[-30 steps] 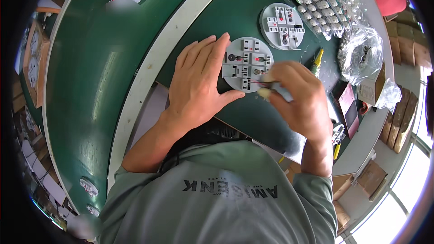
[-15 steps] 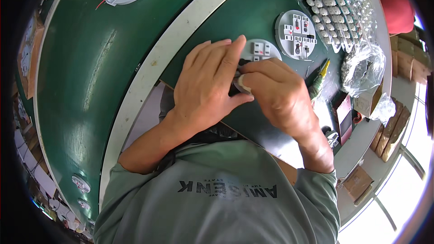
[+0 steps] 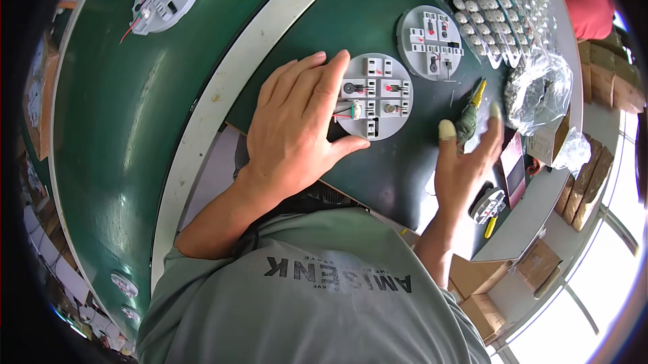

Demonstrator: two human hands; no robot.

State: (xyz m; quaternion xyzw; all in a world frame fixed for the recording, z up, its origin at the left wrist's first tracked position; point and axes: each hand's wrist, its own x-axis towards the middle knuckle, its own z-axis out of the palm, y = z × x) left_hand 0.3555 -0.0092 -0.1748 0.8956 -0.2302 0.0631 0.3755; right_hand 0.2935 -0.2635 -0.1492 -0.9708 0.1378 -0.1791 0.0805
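Lays left hand (image 3: 287,121), thumb spread from fingers, over 9 o'clock edge of disc (image 3: 386,97) on bench (image 3: 371,172), hiding parts there. Holds right hand (image 3: 466,161) spread, blurred, at disc's 4 o'clock, near tool (image 3: 467,123); cannot tell whether touching. Wears shirt (image 3: 324,327) with dark lettering (image 3: 337,275), upside down in view. Note silvery rows (image 3: 482,3) at 1 o'clock, cut off above.

Observing rows of rounded parts (image 3: 487,1) at upper right, crumpled clear bag (image 3: 550,79) just below. Recording brown cartons (image 3: 602,74) stacked farther right, bright window panes (image 3: 597,283) at lower right, pale curved rail (image 3: 217,84) edging green surface (image 3: 125,134).
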